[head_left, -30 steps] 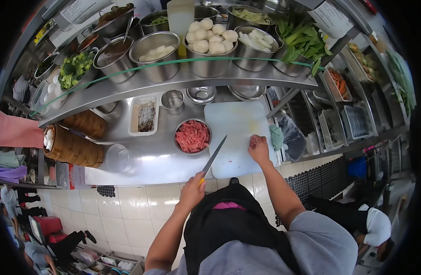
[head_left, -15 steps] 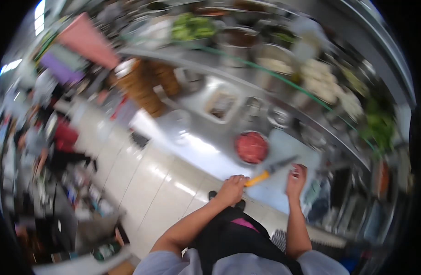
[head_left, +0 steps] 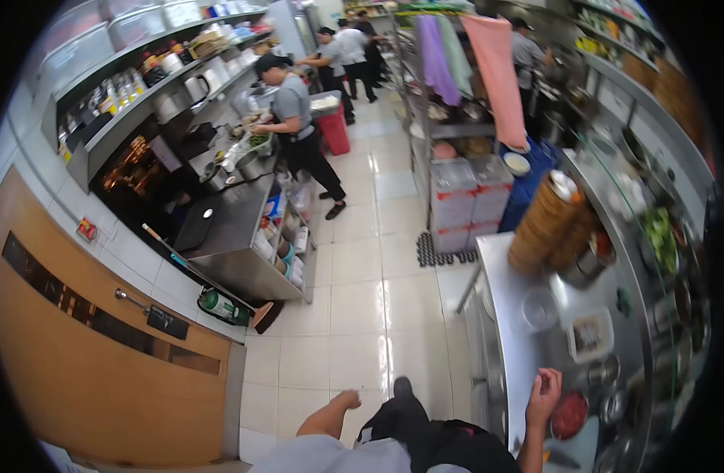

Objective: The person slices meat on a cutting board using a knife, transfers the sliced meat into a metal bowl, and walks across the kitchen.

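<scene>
My left hand (head_left: 348, 400) is over the tiled floor beside my leg, away from the counter. Its fingers look curled in, and I see nothing in it. My right hand (head_left: 543, 396) is raised at the counter's near edge, fingers loosely bent and apart from the thumb, with no clear object between them. Just right of it sits a bowl of red raw meat (head_left: 569, 415). Below, a knife (head_left: 563, 459) with an orange handle lies on a pale cutting board (head_left: 585, 441), partly hidden by my forearm.
On the steel counter stand bamboo steamers (head_left: 539, 229), a clear round container (head_left: 539, 309) and a white tray of dark food (head_left: 590, 335). A tiled aisle (head_left: 346, 292) runs ahead. A co-worker (head_left: 293, 118) works at the left bench. A wooden door (head_left: 86, 339) and broom (head_left: 266, 317) are left.
My view has swung left, from the counter to the aisle. My left hand has let go of the knife and moved to my side. The knife remains on the board.
</scene>
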A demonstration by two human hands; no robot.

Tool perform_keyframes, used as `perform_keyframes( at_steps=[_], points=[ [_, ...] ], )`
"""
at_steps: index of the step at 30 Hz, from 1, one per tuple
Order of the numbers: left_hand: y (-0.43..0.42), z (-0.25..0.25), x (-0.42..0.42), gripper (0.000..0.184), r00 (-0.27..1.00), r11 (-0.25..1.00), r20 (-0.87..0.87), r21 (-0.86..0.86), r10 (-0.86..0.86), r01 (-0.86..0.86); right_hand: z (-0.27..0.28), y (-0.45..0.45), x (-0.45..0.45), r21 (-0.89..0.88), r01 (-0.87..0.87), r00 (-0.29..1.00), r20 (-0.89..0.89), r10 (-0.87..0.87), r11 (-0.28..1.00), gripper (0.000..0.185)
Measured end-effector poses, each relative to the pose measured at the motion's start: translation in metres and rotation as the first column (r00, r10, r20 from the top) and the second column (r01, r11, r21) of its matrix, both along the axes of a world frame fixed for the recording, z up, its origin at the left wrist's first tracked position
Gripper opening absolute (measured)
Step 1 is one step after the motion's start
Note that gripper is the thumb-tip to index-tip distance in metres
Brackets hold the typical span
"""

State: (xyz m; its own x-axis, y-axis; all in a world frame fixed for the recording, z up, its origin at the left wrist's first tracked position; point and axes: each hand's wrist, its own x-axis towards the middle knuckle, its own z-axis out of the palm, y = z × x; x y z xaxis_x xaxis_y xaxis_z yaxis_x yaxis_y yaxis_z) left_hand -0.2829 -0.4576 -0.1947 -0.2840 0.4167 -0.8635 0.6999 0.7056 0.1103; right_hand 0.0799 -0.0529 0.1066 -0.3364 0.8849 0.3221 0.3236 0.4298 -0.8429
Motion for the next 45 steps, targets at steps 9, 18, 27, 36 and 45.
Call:
perform_keyframes(
  at_steps=[9, 18, 27, 36, 45],
  points=[
    [-0.029, 0.024, -0.152, 0.034, 0.925, 0.920, 0.051, 0.094, 0.377, -0.380, 0.001, 0.063, -0.205, -0.071, -0.193, 0.975, 0.098, 0.199, 0.979, 0.013],
    [0.060, 0.045, -0.350, 0.036, 0.726, 0.573, 0.077, 0.560, 0.683, -0.599, -0.029, 0.132, -0.430, -0.100, -0.472, 0.875, 0.072, 0.480, 0.876, 0.014],
    [0.019, 0.077, -0.459, 0.036, 0.372, 0.322, 0.077, 0.361, 0.925, -0.875, -0.045, 0.226, -0.709, -0.068, -0.612, 0.784, 0.079, 0.616, 0.788, 0.014],
    [0.039, 0.037, -0.448, 0.025, 0.298, 0.363, 0.470, -0.053, 0.831, -0.930, 0.026, 0.286, -1.014, -0.053, -0.833, 0.552, 0.007, 0.834, 0.551, 0.016],
    [0.157, 0.008, -0.731, 0.027, 0.089, 0.139, 0.623, -0.032, 0.777, -0.990, -0.070, 0.404, -1.182, -0.105, -0.776, 0.583, 0.257, 0.771, 0.621, 0.022]
  ],
)
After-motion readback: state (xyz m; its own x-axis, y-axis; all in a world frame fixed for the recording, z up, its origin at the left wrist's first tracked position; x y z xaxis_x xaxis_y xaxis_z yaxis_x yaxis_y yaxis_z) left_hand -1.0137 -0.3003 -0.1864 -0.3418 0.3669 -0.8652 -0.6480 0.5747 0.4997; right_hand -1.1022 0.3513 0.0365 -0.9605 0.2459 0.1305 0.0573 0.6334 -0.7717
